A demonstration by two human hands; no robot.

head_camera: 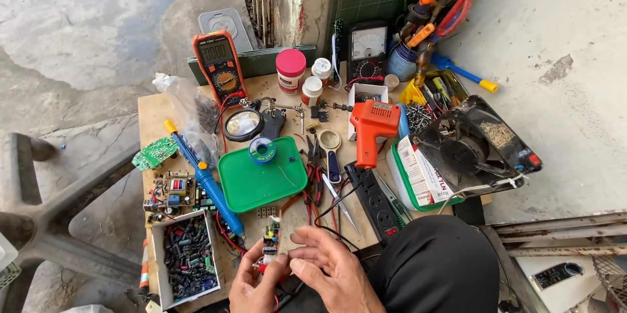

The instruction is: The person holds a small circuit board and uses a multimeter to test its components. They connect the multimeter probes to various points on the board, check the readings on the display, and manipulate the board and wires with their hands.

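Observation:
My left hand (251,283) pinches a small circuit board (270,238) with red wires at the table's near edge. My right hand (330,267) hovers just right of it, fingers spread and curled toward the board, holding nothing that I can see. A green plastic tray (251,186) lies just beyond the board, with a spool of solder (262,150) on its far rim. A blue desoldering pump (206,179) runs along the tray's left side. Tweezers (339,203) and pliers (313,176) lie to the right of the tray.
A box of small components (189,257) sits at near left. An orange soldering gun (371,127), a black power strip (375,202), two multimeters (221,65), jars, a magnifier (243,124) and a black fan housing (470,146) crowd the wooden table (151,117). My dark-clad knee (434,267) is at near right.

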